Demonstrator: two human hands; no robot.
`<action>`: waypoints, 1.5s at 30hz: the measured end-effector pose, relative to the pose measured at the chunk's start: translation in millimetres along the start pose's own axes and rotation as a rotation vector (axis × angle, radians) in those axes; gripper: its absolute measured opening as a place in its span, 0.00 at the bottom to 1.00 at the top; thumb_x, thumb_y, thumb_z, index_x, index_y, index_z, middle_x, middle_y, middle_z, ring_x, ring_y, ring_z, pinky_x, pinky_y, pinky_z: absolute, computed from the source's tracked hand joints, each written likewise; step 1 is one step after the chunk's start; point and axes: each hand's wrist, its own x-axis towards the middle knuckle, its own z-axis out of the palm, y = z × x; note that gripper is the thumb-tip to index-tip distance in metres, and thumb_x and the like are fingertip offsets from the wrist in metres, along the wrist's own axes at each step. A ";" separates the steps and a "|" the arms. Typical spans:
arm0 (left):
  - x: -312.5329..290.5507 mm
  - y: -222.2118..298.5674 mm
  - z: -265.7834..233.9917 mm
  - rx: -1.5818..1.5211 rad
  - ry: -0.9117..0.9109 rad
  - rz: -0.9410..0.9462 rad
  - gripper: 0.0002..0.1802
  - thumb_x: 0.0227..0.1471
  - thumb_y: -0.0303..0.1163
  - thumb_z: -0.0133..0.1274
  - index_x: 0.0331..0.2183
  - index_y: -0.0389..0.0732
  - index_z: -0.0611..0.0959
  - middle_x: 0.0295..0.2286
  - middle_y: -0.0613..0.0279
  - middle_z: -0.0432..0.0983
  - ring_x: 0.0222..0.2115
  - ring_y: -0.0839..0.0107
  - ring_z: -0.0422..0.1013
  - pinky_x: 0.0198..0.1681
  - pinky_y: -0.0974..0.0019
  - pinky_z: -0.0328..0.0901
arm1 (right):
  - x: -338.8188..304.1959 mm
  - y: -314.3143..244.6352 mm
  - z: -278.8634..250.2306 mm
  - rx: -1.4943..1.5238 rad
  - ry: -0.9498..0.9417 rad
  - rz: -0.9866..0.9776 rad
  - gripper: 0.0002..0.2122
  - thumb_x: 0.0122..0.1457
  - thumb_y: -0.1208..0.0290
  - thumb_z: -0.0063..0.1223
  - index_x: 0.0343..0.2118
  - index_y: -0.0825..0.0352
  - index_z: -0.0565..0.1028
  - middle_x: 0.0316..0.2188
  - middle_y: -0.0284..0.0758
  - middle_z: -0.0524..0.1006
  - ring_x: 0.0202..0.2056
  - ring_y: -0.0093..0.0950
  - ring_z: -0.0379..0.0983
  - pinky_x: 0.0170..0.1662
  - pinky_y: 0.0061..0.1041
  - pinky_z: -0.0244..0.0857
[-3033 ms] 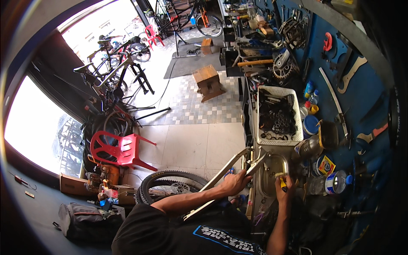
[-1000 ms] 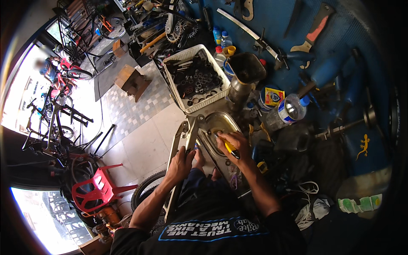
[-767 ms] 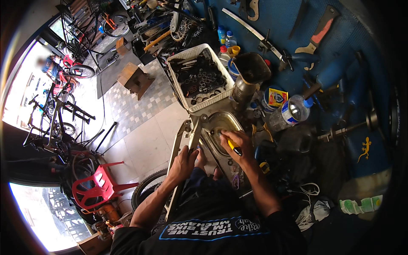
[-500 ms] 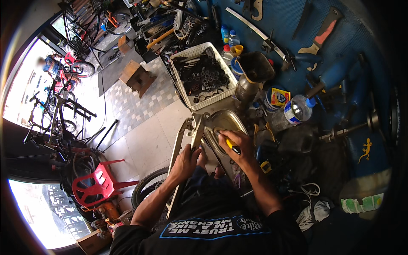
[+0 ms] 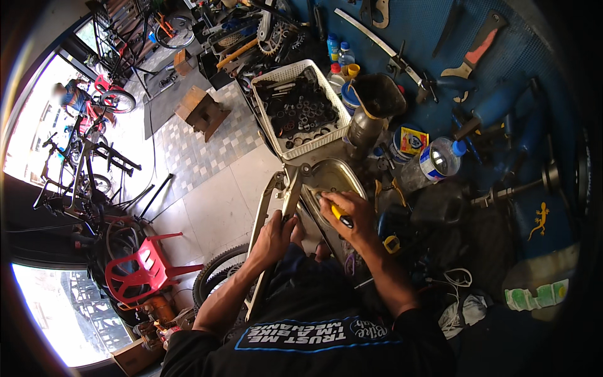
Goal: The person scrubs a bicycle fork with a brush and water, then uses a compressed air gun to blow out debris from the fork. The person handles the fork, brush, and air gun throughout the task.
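Since prev. frames (half a sec back) view had shifted only slightly; both hands sat in much the same spots, the basket a touch lower in frame.

L hand (image 5: 274, 234) was wrapped round the pale metal frame arm (image 5: 290, 196), fingers closed on its bar, low down near the person's body. R hand (image 5: 347, 217) was closed on a yellow-handled tool (image 5: 340, 215), prob. a screwdriver; tip hidden under the fingers, pointing toward the oval metal cover (image 5: 334, 178) at the frame's far end. Frame lay along the front edge of the blue workbench (image 5: 502, 113), just below the white basket of dark parts (image 5: 300, 108), its far end nearly touching the basket.

Handling, as judged: frame arm looked rigid, bare metal, fairly heavy for one hand, long enough to swing or lever if taken at one end only. Best hold seemed the straight bar where the L hand already was, close to the work end. Surfaces prob. greasy in a shop like this, so slippery; a full wrap would serve better than fingertips. Cover looked thin sheet, dentable, no place to grip. Tool light, stiff, its handle ok for a firm fist.

Nearby: brown bottle w/ funnel (image 5: 367, 119), clear plastic bottle (image 5: 440, 160), tyre (image 5: 217, 276) on the floor under the L forearm, red plastic chair (image 5: 141, 270) well apart.
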 end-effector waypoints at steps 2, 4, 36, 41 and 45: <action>0.5 -1.7 4.8 0.020 0.004 -0.008 0.20 0.67 0.43 0.51 0.37 0.34 0.71 0.26 0.36 0.75 0.30 0.33 0.73 0.32 0.42 0.64 | -2.0 4.0 2.3 -0.022 -0.004 -0.007 0.08 0.59 0.69 0.65 0.38 0.67 0.84 0.31 0.41 0.83 0.34 0.40 0.81 0.41 0.36 0.74; -1.0 -4.4 2.2 0.027 -0.005 0.017 0.19 0.68 0.43 0.51 0.37 0.34 0.70 0.27 0.30 0.76 0.32 0.28 0.73 0.31 0.38 0.65 | -4.5 12.4 2.1 -0.012 -0.004 0.049 0.08 0.59 0.69 0.65 0.38 0.67 0.83 0.31 0.41 0.83 0.34 0.41 0.80 0.41 0.37 0.73; -7.5 -2.8 -12.0 -0.117 -0.045 -0.186 0.17 0.67 0.39 0.52 0.36 0.34 0.71 0.22 0.38 0.74 0.25 0.37 0.73 0.27 0.46 0.65 | -18.8 53.5 -4.7 -0.103 -0.002 0.046 0.07 0.58 0.68 0.65 0.37 0.64 0.84 0.27 0.41 0.82 0.32 0.42 0.80 0.38 0.38 0.74; -24.3 5.9 -21.8 -0.063 -0.014 0.000 0.16 0.67 0.37 0.53 0.36 0.34 0.71 0.21 0.41 0.74 0.23 0.38 0.73 0.26 0.47 0.64 | -29.5 71.0 -4.5 -0.192 -0.023 0.059 0.07 0.59 0.65 0.63 0.35 0.63 0.83 0.28 0.41 0.82 0.33 0.42 0.80 0.38 0.39 0.74; -21.8 28.5 -22.7 -0.066 -0.039 0.032 0.15 0.67 0.37 0.53 0.37 0.34 0.71 0.22 0.38 0.73 0.24 0.36 0.72 0.26 0.46 0.64 | -32.5 68.8 0.3 -0.202 -0.020 0.111 0.07 0.59 0.64 0.63 0.35 0.61 0.83 0.26 0.41 0.81 0.34 0.43 0.80 0.40 0.40 0.73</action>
